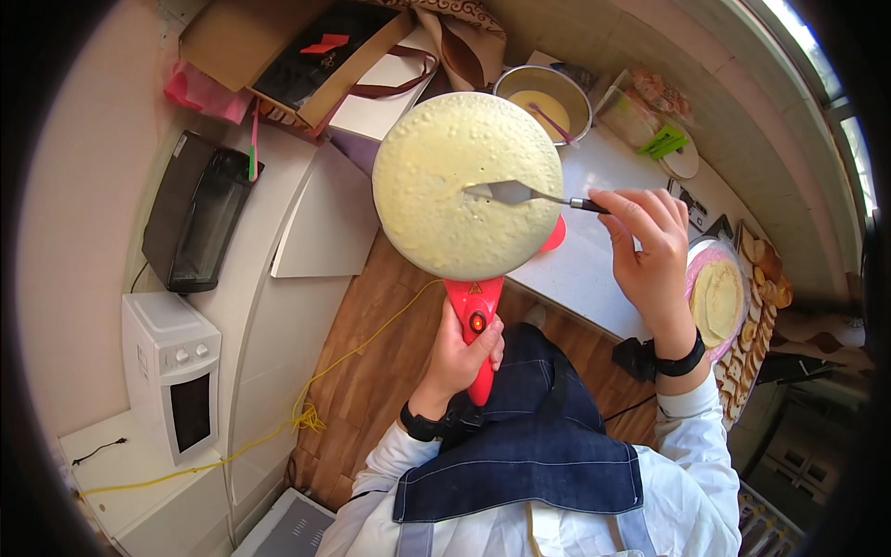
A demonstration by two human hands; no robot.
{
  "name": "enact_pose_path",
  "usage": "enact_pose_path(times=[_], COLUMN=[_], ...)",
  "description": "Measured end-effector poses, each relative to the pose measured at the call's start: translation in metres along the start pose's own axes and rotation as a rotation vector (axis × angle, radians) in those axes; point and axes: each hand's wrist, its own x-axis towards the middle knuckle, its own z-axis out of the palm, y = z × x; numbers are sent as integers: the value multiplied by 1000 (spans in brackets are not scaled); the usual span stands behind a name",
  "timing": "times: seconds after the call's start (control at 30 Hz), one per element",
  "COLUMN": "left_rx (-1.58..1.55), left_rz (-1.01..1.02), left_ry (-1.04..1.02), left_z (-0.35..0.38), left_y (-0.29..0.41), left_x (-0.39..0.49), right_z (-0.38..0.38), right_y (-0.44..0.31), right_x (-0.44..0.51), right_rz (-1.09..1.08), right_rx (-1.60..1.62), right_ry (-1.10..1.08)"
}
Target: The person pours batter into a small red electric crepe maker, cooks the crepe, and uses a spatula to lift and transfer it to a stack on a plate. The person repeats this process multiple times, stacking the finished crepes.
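My left hand [463, 351] grips the red handle [479, 299] of an electric crepe maker, whose switch glows orange-red. A thin, bubbly layer of pale yellow crepe batter [445, 153] covers its round plate. In my right hand [647, 244] is a small metal spatula [511, 192], held by its black handle between thumb and fingers. The blade lies over the middle of the batter, and small marks show in the surface by its tip. Right of my right forearm, yellow crepes [717, 299] lie on a pink-rimmed plate.
Behind the crepe maker, a metal bowl [578, 83] holds batter and a purple utensil. Slices of bread [741, 369] cover a board at the right. A toaster oven [202, 216] and a white microwave [184, 376] stand at the left. A yellow cord [362, 344] crosses the wooden floor.
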Motion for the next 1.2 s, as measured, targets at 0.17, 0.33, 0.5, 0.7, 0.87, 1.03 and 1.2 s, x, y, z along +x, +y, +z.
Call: enact_pose_path(times=[0.17,0.33,0.5,0.7,0.87,1.03,1.2], left_rx=[7,6,9,8,19,35,36], left_rz=[10,14,28,31,41,52,63], left_ry=[1,-10,-26,-28,-36,-40,-42], left_z=[0,2,2,4,4,3,4], left_y=[-1,2,2,5,6,6,6], left_x=[-5,-7,-9,-9,-9,-8,-8], right_z=[-8,-6,-9,-12,-12,-17,-15], right_y=[-4,-4,0,-5,7,4,6], right_x=[1,1,4,2,5,4,5], right_rz=[-34,-44,-24,-60,-22,-7,-18], right_rx=[52,32,14,14,-5,14,-15], right_ry=[-24,6,46,19,76,48,79])
